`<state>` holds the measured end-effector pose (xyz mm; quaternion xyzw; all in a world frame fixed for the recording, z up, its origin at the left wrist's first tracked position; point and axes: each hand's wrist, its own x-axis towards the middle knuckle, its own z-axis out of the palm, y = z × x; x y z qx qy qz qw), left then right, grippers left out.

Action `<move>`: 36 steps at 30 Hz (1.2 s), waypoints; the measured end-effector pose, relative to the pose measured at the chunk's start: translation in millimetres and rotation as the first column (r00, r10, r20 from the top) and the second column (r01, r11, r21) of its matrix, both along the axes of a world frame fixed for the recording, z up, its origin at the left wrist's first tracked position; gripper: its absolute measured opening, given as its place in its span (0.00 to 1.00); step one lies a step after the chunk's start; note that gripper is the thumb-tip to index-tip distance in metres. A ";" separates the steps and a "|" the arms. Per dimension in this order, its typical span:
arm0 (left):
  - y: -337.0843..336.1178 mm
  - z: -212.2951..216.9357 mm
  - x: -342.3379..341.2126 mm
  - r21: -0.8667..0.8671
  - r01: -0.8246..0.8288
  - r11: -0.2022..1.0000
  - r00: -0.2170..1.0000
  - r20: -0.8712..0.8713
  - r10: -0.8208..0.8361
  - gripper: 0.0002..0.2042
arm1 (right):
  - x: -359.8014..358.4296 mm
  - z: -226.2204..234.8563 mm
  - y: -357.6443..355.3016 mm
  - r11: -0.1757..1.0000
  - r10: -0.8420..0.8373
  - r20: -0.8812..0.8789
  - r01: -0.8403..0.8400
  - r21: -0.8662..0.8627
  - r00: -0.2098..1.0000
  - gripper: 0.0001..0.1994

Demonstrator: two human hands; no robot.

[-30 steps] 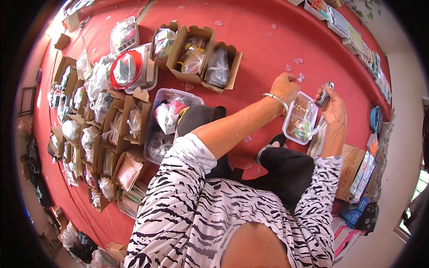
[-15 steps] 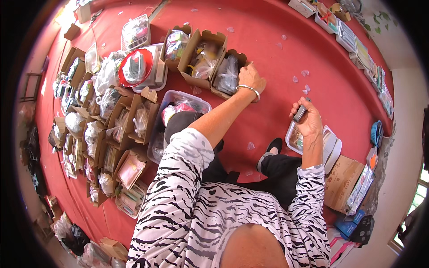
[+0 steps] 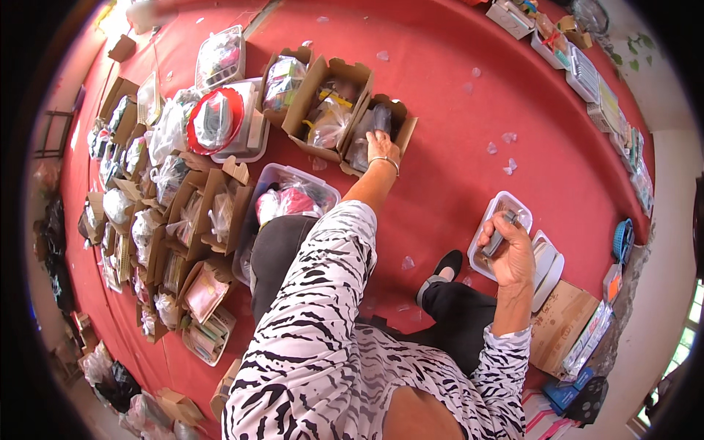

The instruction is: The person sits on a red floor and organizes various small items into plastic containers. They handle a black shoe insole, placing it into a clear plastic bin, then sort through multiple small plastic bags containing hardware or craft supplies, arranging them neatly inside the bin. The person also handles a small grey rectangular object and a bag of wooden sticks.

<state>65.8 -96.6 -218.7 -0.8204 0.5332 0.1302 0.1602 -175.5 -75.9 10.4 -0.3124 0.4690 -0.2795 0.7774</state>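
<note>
My left hand, with a bracelet at its wrist, reaches into a small cardboard box. Its fingers are bent onto a plastic bag of greyish contents inside that box; the fingertips are partly hidden. To the right, my right hand is raised and closed around a small grey block-like object, whose kind I cannot make out. Behind that hand stands a white plastic basket. Left of the small box is a larger open cardboard box with bagged items.
Several boxes of bagged goods crowd the left, near a red round tray. A clear tub stands beside my knee. At right are a brown carton and white trays. Bits of clear plastic lie on the red floor covering.
My left hand has moved left and nearer, from the box's right edge onto the bag inside. My right hand has lowered slightly, still holding the grey object.
</note>
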 end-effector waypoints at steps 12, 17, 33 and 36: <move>-16.0 -46.1 -12.9 -0.152 -0.358 0.921 0.931 -0.135 0.339 0.12 | -3.3 -11.3 5.2 0.992 0.123 0.025 -0.123 0.032 0.992 0.06; -12.8 -47.0 -7.6 -0.170 -0.398 0.902 0.907 -0.224 0.358 0.12 | -0.3 -13.8 8.1 0.987 0.163 0.003 -0.163 0.002 0.987 0.07; 12.3 14.8 113.7 -0.146 -0.820 0.554 -0.018 -0.960 -0.279 0.06 | -1.5 1.6 -0.8 0.995 0.103 0.009 -0.103 -0.015 0.995 0.07; 10.7 54.8 109.2 0.068 -0.823 0.563 -0.375 -0.811 -0.449 0.08 | -9.3 2.7 0.2 0.994 0.108 0.007 -0.108 -0.031 0.994 0.07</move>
